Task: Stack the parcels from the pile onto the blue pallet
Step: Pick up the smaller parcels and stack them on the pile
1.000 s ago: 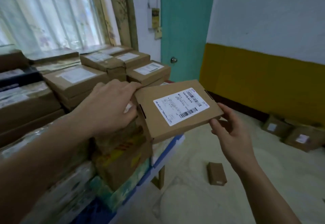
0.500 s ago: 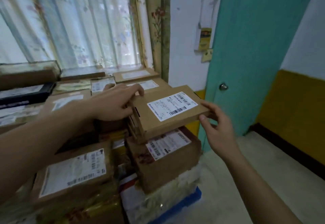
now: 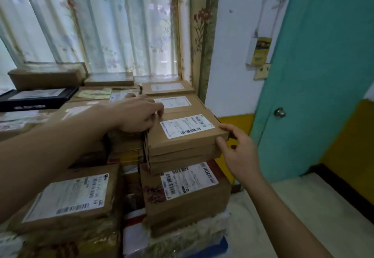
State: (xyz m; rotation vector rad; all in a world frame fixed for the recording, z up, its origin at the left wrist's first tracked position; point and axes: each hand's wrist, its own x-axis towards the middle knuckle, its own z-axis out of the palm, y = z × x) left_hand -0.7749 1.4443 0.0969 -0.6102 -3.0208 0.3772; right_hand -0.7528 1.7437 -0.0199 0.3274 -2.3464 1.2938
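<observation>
Flat parcel (image 3: 183, 134) atop stack beside teal door (image 3: 315, 75): stiff, seemingly light. Left hand (image 3: 134, 116) and right hand (image 3: 236, 152) clamped on opposite edges.

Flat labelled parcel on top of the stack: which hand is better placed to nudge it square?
Probably the right hand: it pinches the flat parcel at its free near-right corner, with open space beside it. The left hand grips the far-left edge, hemmed in by neighbouring parcels.
</observation>
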